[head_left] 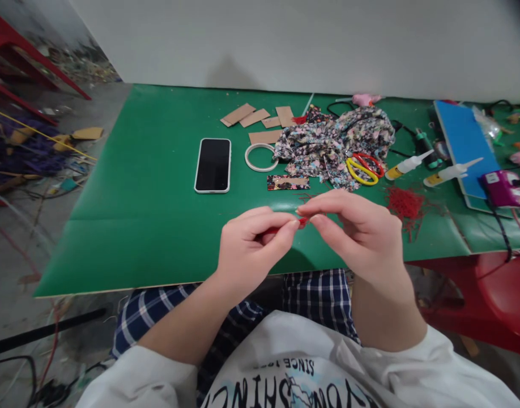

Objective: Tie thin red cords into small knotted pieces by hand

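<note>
My left hand is closed in a pinch on a small bundle of red strands, part of which runs back inside the fingers. My right hand meets it from the other side, thumb and forefinger closed at the bundle's end. Both hands are held over the near edge of the green table. Just beyond them lies a cardboard strip edged with floral cloth, with a few loose red strands close by. A heap of red strands sits right of my right hand.
A phone, a tape roll and cardboard pieces lie beyond my hands. Crumpled floral fabric bears scissors. Two glue bottles, a blue board and a purple box with cables are at right.
</note>
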A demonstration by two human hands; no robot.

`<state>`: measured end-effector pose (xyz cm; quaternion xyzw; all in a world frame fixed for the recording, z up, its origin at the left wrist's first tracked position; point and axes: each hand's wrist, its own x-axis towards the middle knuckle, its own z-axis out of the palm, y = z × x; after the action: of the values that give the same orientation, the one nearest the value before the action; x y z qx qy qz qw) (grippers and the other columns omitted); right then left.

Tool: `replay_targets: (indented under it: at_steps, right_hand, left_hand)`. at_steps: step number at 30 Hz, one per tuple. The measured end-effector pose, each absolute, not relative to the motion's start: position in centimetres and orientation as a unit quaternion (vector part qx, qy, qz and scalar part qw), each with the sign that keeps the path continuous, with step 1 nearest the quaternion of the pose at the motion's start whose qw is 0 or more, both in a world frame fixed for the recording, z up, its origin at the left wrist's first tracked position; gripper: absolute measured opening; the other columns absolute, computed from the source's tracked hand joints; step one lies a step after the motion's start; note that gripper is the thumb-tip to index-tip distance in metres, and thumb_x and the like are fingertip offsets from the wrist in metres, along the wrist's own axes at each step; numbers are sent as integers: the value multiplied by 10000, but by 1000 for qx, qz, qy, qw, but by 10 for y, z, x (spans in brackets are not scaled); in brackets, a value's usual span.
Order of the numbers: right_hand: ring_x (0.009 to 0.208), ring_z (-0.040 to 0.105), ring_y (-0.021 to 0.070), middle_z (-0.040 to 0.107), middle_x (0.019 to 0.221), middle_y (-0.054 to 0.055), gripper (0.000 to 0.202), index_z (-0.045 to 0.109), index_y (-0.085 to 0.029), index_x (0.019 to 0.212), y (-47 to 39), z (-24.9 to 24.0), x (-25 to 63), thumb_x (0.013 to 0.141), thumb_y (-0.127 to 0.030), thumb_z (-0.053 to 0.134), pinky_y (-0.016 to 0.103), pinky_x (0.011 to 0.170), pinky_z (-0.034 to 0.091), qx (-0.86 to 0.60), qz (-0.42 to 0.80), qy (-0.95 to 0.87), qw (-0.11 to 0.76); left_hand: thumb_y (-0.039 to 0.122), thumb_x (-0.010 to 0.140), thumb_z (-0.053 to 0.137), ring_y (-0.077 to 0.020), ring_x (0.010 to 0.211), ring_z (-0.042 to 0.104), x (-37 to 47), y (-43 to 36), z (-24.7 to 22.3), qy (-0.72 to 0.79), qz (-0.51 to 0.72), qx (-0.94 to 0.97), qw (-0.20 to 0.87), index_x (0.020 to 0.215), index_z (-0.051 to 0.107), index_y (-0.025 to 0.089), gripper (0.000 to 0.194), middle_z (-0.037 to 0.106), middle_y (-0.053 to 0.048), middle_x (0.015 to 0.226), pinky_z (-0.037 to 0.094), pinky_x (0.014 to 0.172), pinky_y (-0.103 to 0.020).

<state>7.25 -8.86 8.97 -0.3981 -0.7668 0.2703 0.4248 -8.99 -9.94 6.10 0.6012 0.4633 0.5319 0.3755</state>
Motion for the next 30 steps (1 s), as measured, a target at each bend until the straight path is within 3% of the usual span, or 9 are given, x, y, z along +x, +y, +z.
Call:
replay_targets:
  at_steps: [6,17,22,25,30]
  right_hand:
    - [784,653,147,713,835,18,137,667,-227,864,-91,92,71,811,-139,576,298,731,531,-421,196,-784,412]
    - [757,645,150,706,809,15,133,665,-231,840,-92,88,68,800,-137,580,309,730,524,-426,189,-779,419]
    - [786,641,152,702,837,21,138,685,-234,909,-91,81,67,816,-177,602,317,752,532,-425,260,-736,459]
    - [823,643,147,698,913,19,266,686,-264,1025,-89,71,65,768,-196,683,299,744,543,-401,343,-710,466]
    - [822,627,119,684,861,-8,265,722,-326,967,-89,62,59,740,-188,716,264,747,534,-399,391,-661,501]
  left_hand:
    - [206,786,618,-54,456,352,-88,-100,61,473,527,627,324,705,713,190,125,428,46,496,320,451,-198]
    - [217,784,622,-62,468,367,-89,-101,61,481,528,621,324,707,717,195,124,430,40,492,327,454,-199]
    - [326,781,633,-67,457,388,-90,-97,54,465,529,524,479,736,723,190,169,521,17,524,353,426,-201]
    - [378,760,649,-51,394,310,-90,-94,53,437,513,449,588,680,701,186,215,438,43,434,306,368,-192]
    - [376,711,698,-32,364,267,-90,-93,57,417,504,410,635,598,678,178,229,384,59,395,224,335,-182]
